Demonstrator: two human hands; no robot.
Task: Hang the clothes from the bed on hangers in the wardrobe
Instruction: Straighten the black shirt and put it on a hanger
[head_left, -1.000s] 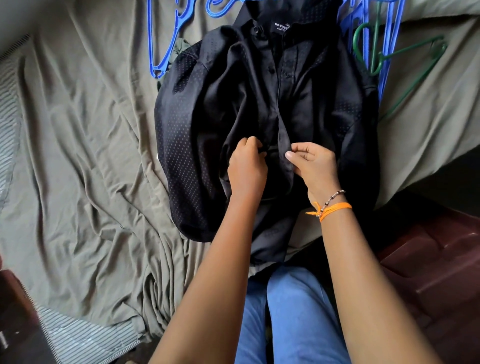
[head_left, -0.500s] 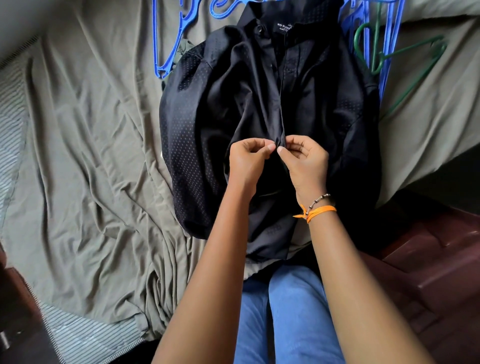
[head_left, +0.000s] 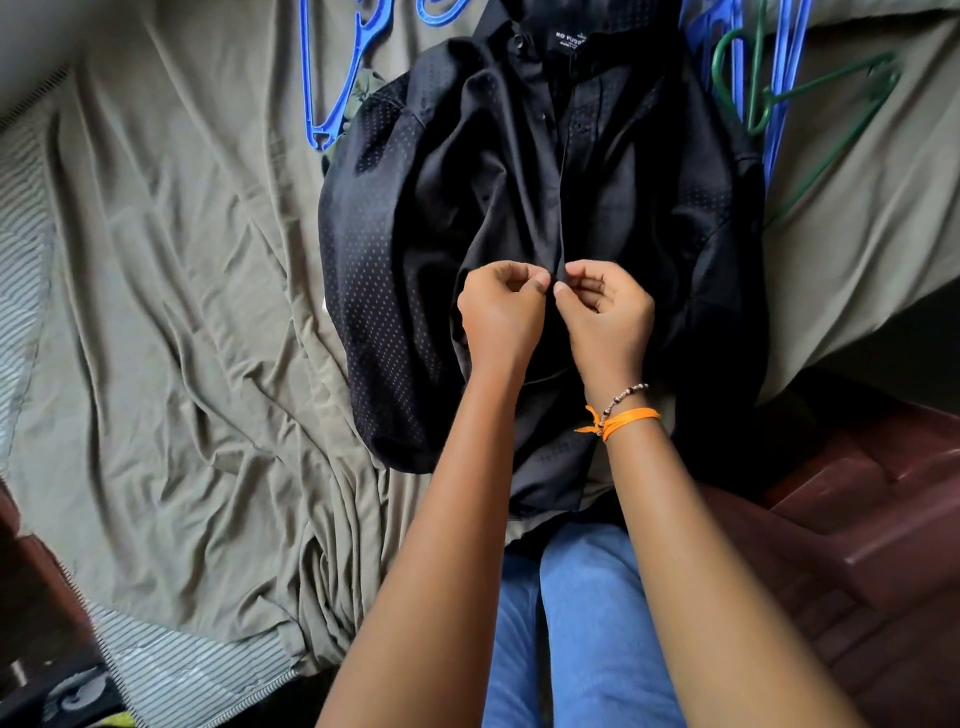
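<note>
A black dotted button-up shirt (head_left: 395, 249) lies face up on the olive bedsheet (head_left: 182, 322), collar at the top edge. My left hand (head_left: 501, 312) and my right hand (head_left: 605, 312) meet at the shirt's front placket near its middle. Each pinches an edge of the placket between thumb and fingertips. A blue hanger (head_left: 332, 93) lies left of the collar, partly under the shirt. More blue hangers (head_left: 779, 104) and a green hanger (head_left: 831, 104) lie right of it.
A striped mattress edge (head_left: 171, 670) shows under the sheet at the lower left. Dark red-brown furniture (head_left: 857, 545) stands at the lower right beside the bed. My blue-jeaned legs (head_left: 571, 623) press against the bed edge below the shirt.
Both hands have moved together at the placket. The left hand turned from resting on the cloth to pinching it, and the two placket edges now meet.
</note>
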